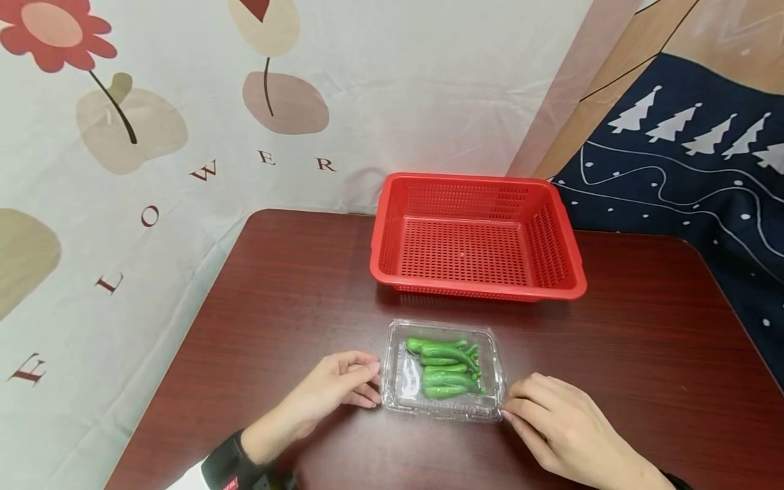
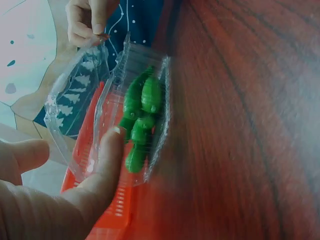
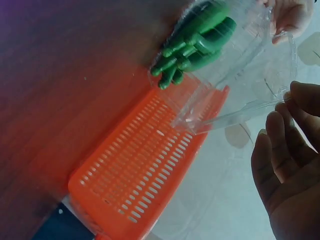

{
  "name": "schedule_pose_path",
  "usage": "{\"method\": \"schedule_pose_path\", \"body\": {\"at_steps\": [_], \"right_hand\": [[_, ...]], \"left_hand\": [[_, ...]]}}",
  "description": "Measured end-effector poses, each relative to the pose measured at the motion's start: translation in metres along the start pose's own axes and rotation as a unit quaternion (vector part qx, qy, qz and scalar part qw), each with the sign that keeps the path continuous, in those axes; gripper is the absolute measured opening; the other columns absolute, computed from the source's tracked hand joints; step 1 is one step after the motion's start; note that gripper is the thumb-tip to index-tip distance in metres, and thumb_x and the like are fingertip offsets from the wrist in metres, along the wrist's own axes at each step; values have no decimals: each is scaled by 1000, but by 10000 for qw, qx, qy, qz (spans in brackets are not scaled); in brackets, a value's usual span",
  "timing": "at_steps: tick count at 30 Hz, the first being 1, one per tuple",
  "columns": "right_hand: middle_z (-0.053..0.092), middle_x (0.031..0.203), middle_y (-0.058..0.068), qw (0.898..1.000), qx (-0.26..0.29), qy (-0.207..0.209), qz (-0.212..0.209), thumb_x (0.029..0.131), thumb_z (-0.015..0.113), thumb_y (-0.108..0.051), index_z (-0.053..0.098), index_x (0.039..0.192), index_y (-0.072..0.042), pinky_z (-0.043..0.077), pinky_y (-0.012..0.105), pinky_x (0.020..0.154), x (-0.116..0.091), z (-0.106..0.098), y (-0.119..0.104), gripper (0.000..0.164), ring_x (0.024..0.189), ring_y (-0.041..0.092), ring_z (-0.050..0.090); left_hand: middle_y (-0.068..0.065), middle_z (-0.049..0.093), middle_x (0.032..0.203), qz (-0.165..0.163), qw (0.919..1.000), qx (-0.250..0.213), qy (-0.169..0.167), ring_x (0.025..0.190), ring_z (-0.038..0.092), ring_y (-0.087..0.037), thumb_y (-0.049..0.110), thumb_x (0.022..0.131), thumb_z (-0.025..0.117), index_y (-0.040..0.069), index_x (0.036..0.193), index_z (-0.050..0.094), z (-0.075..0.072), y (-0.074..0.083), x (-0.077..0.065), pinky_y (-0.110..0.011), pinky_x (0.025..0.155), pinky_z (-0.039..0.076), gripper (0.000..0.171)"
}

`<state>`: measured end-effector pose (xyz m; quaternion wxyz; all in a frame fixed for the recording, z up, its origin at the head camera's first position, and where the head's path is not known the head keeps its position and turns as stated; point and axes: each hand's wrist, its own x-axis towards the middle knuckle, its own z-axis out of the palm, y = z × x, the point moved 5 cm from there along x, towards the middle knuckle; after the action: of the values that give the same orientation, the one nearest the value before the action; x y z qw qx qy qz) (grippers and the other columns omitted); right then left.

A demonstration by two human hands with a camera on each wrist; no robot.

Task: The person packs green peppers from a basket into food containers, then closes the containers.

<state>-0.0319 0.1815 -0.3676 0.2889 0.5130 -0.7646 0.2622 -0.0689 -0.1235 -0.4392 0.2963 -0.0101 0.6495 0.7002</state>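
Note:
A clear plastic clamshell box (image 1: 404, 384) stands on the table in the head view, with several green peppers (image 1: 450, 378) lying inside. Its lid (image 2: 56, 105) is raised at an angle from the base in the left wrist view. My right hand (image 1: 560, 422) pinches the lid's edge between thumb and forefinger at the near right corner, also seen in the right wrist view, where the other fingers (image 3: 280, 150) are loosely bent. On the box's left side, my left hand (image 1: 343, 381) has its fingertips right at the wall, thumb apart from the fingers and not gripping.
A red perforated plastic basket (image 1: 462, 252) stands behind the box at the back of the brown wooden table (image 1: 294, 292). Beyond the table's back edge hangs a pale printed cloth (image 1: 398, 88), with a dark blue tree-patterned cloth (image 1: 674, 177) at the right.

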Motion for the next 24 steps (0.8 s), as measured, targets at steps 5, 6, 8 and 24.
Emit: {"method": "schedule_pose_path", "body": {"at_steps": [5,6,8,24], "right_hand": [[64,90,-2,9999,-3,-101,36,107,53,-16,73,87,-8,48,22,63,-5,5,-1,29,78,11,58],[64,90,-3,9999,19,-108,36,107,53,-15,73,87,-8,47,22,62,-5,5,-1,29,77,11,57],[63,90,-4,9999,48,-143,51,107,53,-15,72,87,-8,46,21,62,-7,6,-2,29,76,10,57],[66,96,-12,9933,-189,-615,965,108,54,-39,74,94,-19,47,29,80,-22,13,0,32,85,10,60]], "left_hand": [[-17,70,103,-33,9993,-310,-192,86,72,-22,13,104,63,-16,136,51,3,-2,-3,-36,85,65,45],[-16,70,102,-34,9992,-343,-220,85,72,-22,11,102,64,-17,137,49,4,-2,-4,-35,85,65,47],[-15,71,99,-19,9987,-437,-276,84,73,-22,7,99,67,-18,137,47,5,-3,-5,-35,84,65,50],[-14,72,90,60,9976,-689,-62,79,75,-20,-12,86,71,-20,138,43,7,-13,0,-37,82,66,60]]}}
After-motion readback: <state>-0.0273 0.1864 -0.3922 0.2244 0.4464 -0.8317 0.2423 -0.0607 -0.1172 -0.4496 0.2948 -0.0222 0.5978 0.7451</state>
